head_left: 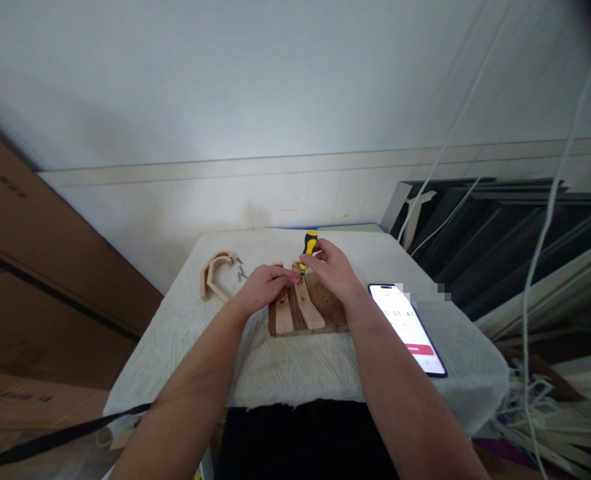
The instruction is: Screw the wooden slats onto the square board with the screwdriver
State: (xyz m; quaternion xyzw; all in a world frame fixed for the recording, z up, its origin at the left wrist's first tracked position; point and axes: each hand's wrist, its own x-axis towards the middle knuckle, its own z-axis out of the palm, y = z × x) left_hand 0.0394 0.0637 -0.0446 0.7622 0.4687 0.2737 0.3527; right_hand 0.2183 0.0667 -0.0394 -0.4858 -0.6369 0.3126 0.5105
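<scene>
The right hand [334, 272] grasps the short screwdriver with yellow and black handle [309, 245], upright, tip down. Just left of this grip, the left hand [263, 285] has its fingers drawn together at the tip, touching the top of a pale wooden strip [308, 310]; what they pinch I cannot tell. The strip lies on a dark wooden board [328, 308]. Right of the grip lies a lit smartphone [408, 327].

Head camera looks forward and down, close above table [285, 380]
</scene>
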